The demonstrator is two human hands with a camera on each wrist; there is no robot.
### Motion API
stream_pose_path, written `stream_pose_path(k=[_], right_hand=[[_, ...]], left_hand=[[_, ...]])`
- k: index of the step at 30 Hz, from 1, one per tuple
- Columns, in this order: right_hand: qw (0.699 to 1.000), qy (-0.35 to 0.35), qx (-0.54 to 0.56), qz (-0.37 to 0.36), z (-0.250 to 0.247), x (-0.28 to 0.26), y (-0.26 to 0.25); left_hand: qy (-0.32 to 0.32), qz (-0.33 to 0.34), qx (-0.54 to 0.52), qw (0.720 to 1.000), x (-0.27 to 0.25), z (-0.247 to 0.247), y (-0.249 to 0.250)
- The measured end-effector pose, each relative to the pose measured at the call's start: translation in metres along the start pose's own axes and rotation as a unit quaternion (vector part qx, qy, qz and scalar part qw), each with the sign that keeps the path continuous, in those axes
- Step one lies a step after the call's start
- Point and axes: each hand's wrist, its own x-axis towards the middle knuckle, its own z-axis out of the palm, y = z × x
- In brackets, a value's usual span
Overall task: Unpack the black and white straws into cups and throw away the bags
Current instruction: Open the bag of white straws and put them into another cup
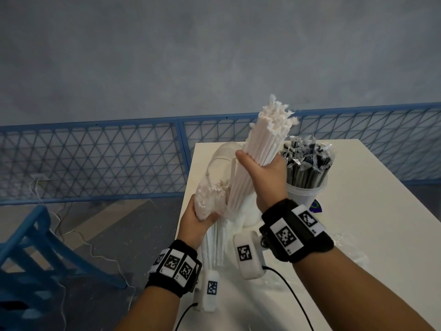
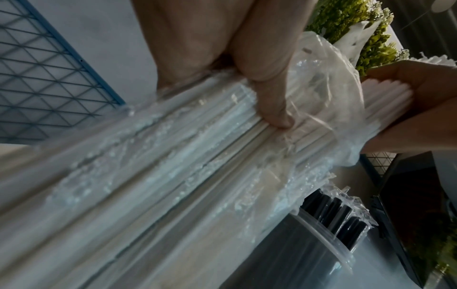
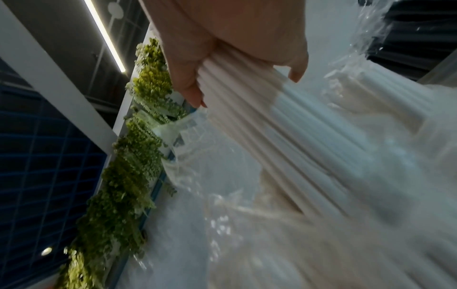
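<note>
**Two hands work a bundle of white straws out of its clear bag**

The right hand (image 1: 261,173) is wrapped tightly around a thick bundle of white straws (image 1: 267,137), fingers and thumb curled round its middle, the bundle raised and tilted above the white table (image 1: 372,211). The left hand (image 1: 194,222) grips the clear plastic bag (image 1: 212,185) lower down; in the left wrist view its thumb (image 2: 272,105) presses the crinkled film against the straws still inside. The lower ends of the bundle remain within the bag's mouth, just above the table's near left corner.

One white cup (image 1: 304,193) stands on the table just right of the right hand, packed with black straws (image 1: 307,161) in clear wrappers. A round blue-and-green mark shows at the cup's foot, its lettering too small to read.

Each wrist carries a black band (image 1: 296,229) with square black-and-white coded tags and a small white camera housing. A blue mesh fence (image 1: 95,161) runs behind the table, and a blue chair (image 1: 40,254) stands at the left.
</note>
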Motion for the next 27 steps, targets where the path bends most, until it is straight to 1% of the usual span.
stream_pose_path(k=[3,5,9,12,14,15,16,17,19,22,25,27], right_hand=[[0.999,0.015,0.042,0.001,-0.002,0.004,-0.006],[0.998,0.007,0.056,0.006,-0.004,0.003,-0.007],[0.996,-0.088,0.023,0.006,-0.013,-0.005,-0.003],[0.99,-0.137,-0.001,0.037,-0.021,-0.008,0.005],[0.976,-0.205,-0.033,0.065,-0.026,-0.008,0.01],[0.965,-0.246,-0.07,0.064,-0.027,-0.009,0.013],[0.955,-0.273,-0.101,0.061,-0.027,-0.01,0.015],[0.952,-0.277,-0.115,0.06,-0.027,-0.012,0.017],[0.967,-0.229,-0.088,0.067,-0.023,-0.015,0.016],[0.991,-0.116,-0.019,0.066,-0.018,-0.01,0.012],[0.996,-0.012,0.053,0.071,-0.015,0.0,0.007],[0.991,0.048,0.097,0.077,-0.014,0.01,0.0]], left_hand=[[0.002,0.001,0.007,1.0,0.001,0.0,-0.001],[0.01,0.006,0.007,1.0,0.001,0.0,-0.002],[0.031,0.008,0.01,0.999,0.002,-0.001,-0.002],[0.036,0.006,0.024,0.999,0.003,0.001,0.001],[0.037,0.007,0.03,0.999,0.003,0.004,0.004],[0.039,0.007,0.031,0.999,0.003,0.005,0.005],[0.039,0.006,0.029,0.999,0.003,0.006,0.006],[0.037,0.005,0.027,0.999,0.003,0.006,0.006],[0.031,0.004,0.025,0.999,0.002,0.006,0.006],[0.022,-0.004,0.035,0.999,0.003,0.004,0.005],[0.025,-0.013,0.041,0.999,0.005,0.002,0.003],[0.046,-0.024,0.03,0.998,0.005,-0.001,0.003]])
